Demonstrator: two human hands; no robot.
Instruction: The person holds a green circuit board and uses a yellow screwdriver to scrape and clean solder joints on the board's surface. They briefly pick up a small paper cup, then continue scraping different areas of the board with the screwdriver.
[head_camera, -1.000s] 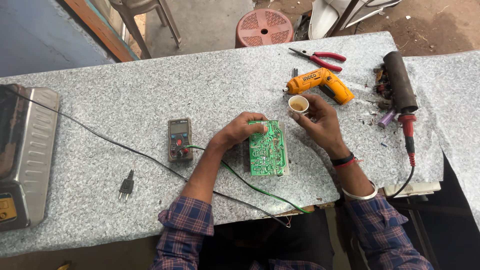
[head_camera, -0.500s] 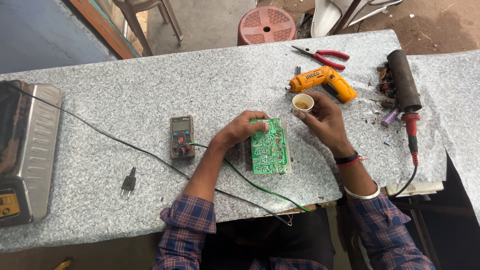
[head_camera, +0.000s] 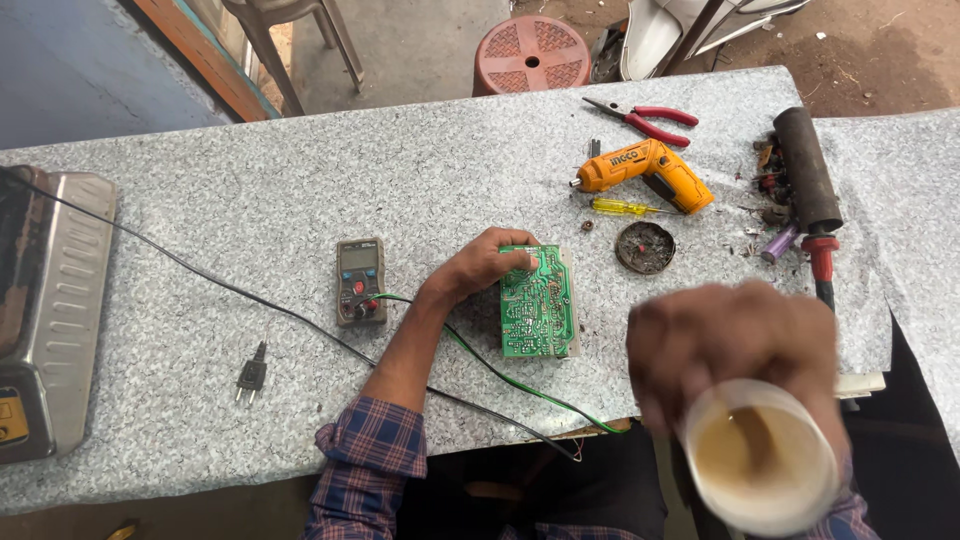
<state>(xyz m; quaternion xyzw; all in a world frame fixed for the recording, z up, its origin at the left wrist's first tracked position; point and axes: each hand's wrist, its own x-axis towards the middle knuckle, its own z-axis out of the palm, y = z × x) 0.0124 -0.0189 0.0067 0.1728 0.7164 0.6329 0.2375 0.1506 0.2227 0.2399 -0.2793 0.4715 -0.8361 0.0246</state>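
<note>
Grey speckled stone-pattern worktable (head_camera: 300, 190) fills most of the view. Ribbed silver metal appliance casing (head_camera: 50, 310) sits at its far left edge, a black cord running from it across the top to a loose two-pin plug (head_camera: 250, 375).

Green rectangular circuit board (head_camera: 540, 305) lies flat near the front edge, solder side up. My left hand (head_camera: 490, 268) rests on its upper left corner, fingers curled and pressing it down. Dark handheld multimeter (head_camera: 360, 280) lies just left of that hand, with a green lead trailing under my forearm.

My right hand (head_camera: 735, 345) is raised close to the camera and blurred, fingers wrapped round a small white paper cup (head_camera: 760, 470) of milky brown drink, nearly full.

Farther back: orange cordless screwdriver (head_camera: 645, 170), red-handled pliers (head_camera: 640, 118), round dark tin (head_camera: 645, 247), black soldering tool with red grip (head_camera: 810, 190).

Risk, as I judge it: the cup hangs over the front edge, near the board and leads. A tilt or bumped elbow could spill liquid onto bare solder joints or the meter.
</note>
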